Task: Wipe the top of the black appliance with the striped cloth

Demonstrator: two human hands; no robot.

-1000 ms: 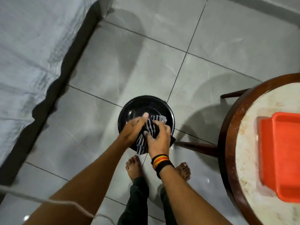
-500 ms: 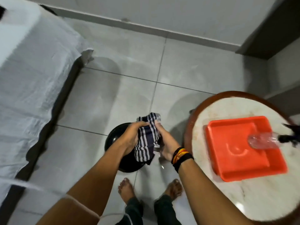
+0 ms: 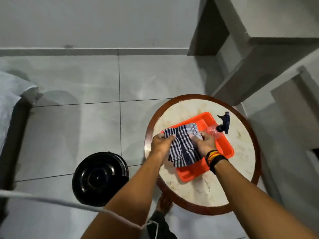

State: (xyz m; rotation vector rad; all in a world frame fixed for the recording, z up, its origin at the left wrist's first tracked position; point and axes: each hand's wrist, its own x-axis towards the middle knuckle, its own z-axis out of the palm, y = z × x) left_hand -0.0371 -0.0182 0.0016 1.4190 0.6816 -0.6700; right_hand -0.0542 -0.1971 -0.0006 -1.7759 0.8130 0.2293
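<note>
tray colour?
Orange-red tray, on the round table under the cloth. Head view, the only one.

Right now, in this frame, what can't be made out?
One head view only:
- Orange tray: its middle is hidden under the striped cloth and both hands, left hand and right hand.
- Spray bottle: its base is behind the right hand.
- Black appliance: its near right edge is covered by the left forearm.
- Bed: cut off by the left edge.

Glossy black appliance (image 3: 100, 178), soft woven striped cloth (image 3: 183, 147), shiny orange plastic tray (image 3: 189, 175), polished tiled floor (image 3: 86, 121).
</note>
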